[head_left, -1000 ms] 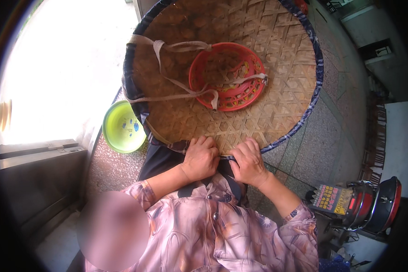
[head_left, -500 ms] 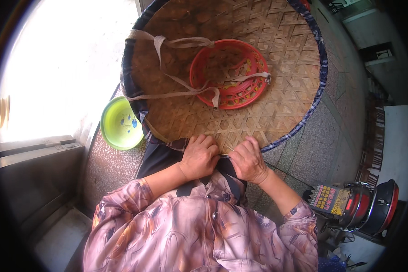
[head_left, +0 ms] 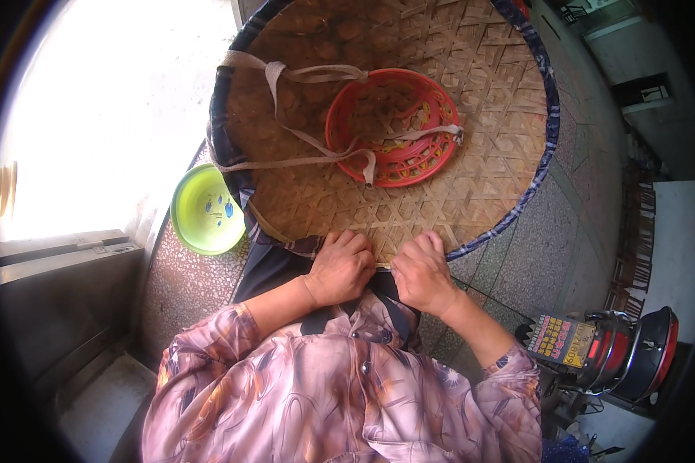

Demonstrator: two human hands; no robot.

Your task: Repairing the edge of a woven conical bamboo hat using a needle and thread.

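Observation:
A large round woven bamboo tray point(head_left: 486, 177) rests at my lap, its rim wrapped in dark blue checked cloth point(head_left: 547, 147). My left hand point(head_left: 341, 266) is closed on the near rim, fingers curled over the edge beside a loose bit of the cloth. Just to its right, my right hand point(head_left: 422, 270) also grips the rim with bent fingers; a short stretch of bare rim shows between the two. Whether anything small is pinched in the fingers is hidden. Inside the tray sits a red plastic basket point(head_left: 432, 166), with a beige fabric strap point(head_left: 305, 137) lying across it and over the tray's left rim.
A light green basin point(head_left: 201, 216) stands on the speckled floor left of the tray. Bright light fills an opening at the left, above a dark panel point(head_left: 69, 309). At the lower right is a red and black motorbike-like machine point(head_left: 614, 351) with a yellow printed plate.
Very little differs. The tray and red basket have shifted slightly to the right. My right hand's fingers have moved a little; the thin pale sliver seen by them earlier no longer shows.

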